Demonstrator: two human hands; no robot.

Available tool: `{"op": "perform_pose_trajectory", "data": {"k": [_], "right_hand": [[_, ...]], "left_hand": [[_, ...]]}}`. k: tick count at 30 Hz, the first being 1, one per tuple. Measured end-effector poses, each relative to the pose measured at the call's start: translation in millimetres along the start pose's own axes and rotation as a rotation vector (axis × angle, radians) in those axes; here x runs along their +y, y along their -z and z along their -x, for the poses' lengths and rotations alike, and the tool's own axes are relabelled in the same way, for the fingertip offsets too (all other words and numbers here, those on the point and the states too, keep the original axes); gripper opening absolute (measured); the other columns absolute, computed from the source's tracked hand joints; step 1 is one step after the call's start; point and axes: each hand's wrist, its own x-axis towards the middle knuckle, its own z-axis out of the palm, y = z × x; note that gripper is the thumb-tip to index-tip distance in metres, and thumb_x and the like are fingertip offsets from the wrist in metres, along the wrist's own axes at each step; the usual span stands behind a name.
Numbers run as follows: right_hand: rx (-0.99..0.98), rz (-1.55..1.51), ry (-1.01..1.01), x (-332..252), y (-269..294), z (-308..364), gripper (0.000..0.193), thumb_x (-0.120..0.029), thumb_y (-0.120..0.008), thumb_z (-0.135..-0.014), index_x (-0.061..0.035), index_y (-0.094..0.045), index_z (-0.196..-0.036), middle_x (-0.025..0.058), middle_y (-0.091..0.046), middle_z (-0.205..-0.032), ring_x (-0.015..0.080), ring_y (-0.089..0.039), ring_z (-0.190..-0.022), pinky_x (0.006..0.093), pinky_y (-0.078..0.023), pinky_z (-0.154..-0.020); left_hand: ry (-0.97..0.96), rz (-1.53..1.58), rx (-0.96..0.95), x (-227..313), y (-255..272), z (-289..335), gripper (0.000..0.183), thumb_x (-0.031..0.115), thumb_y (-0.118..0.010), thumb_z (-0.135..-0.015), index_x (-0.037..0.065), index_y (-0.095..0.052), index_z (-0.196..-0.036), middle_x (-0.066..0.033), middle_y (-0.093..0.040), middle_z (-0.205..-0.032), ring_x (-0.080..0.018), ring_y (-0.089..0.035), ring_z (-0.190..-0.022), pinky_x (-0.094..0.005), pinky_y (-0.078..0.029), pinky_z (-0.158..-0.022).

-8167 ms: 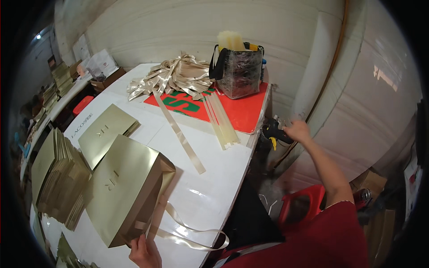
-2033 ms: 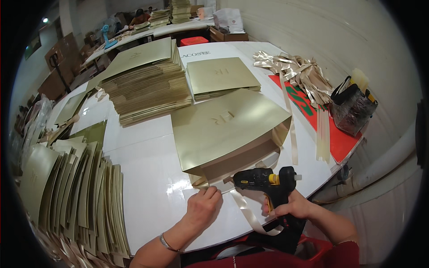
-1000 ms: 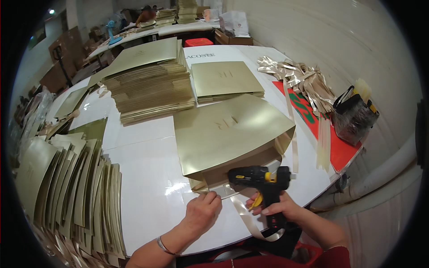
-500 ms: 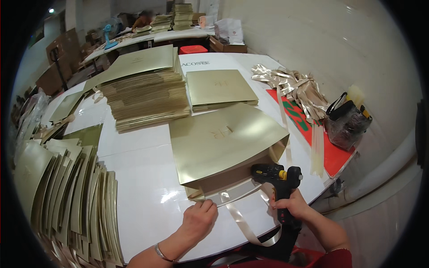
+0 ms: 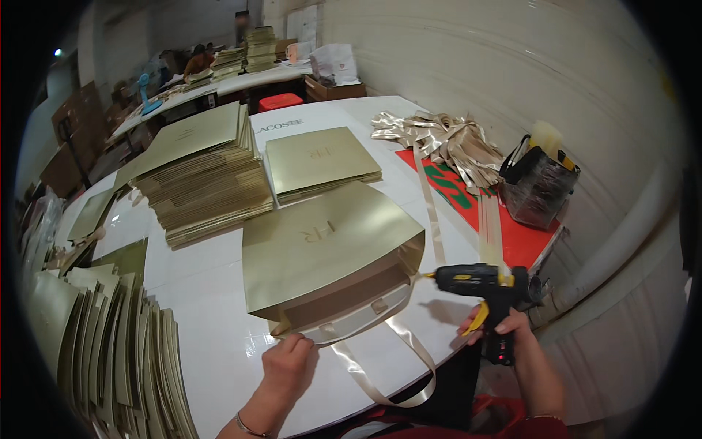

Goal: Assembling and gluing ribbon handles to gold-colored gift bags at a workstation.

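Observation:
A gold paper gift bag (image 5: 329, 249) lies on the table in front of me, its mouth toward me and its pale inner lining showing. My left hand (image 5: 287, 360) is closed on the near rim at the bag's left corner. A shiny cream ribbon (image 5: 355, 371) hangs in a loop from that rim over the table's front edge. In my right hand (image 5: 521, 328) is a black hot glue gun (image 5: 472, 278) with a yellow trigger. Its nozzle points left, close to the right corner of the bag's mouth. Some fingers of that hand are hidden behind the grip.
A tall stack of flat gold bags (image 5: 208, 183) and a lower stack (image 5: 322, 161) stand behind. More gold bags (image 5: 110, 351) lean at left. At right lie a heap of cream ribbons (image 5: 453, 143), pale glue sticks (image 5: 490, 227) and a plastic-wrapped container (image 5: 541, 186). A person sits far back.
My right hand has drawn the glue gun rightward, out from the bag's mouth. My left hand stays on the rim. The whole view has shifted, so things appear farther left.

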Motion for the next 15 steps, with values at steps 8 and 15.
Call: {"op": "perform_pose_trajectory", "data": {"k": [8, 15], "right_hand": [[1.174, 0.568, 0.478, 16.6, 97.7, 49.3, 0.029, -0.002, -0.07, -0.061, 0.0012, -0.06, -0.089, 0.0056, -0.061, -0.078, 0.0149, -0.059, -0.068, 0.0277, -0.049, -0.065], [0.987, 0.184, 0.008, -30.6, 161.6, 65.2, 0.018, -0.013, -0.071, -0.064, -0.001, -0.062, -0.074, 0.007, -0.06, -0.063, 0.0179, -0.057, -0.052, 0.0339, -0.046, -0.047]], "left_hand": [[0.006, 0.021, 0.057, 5.6, -1.1, -5.7, 0.015, 0.001, -0.069, -0.063, 0.007, -0.058, -0.07, -0.0069, -0.058, -0.07, -0.0265, -0.059, -0.06, -0.0356, -0.048, -0.052], [0.063, 0.029, 0.094, 4.4, -3.3, -1.0, 0.019, 0.001, -0.072, -0.061, 0.006, -0.055, -0.068, -0.0086, -0.057, -0.071, -0.0279, -0.058, -0.059, -0.034, -0.047, -0.051]]}}
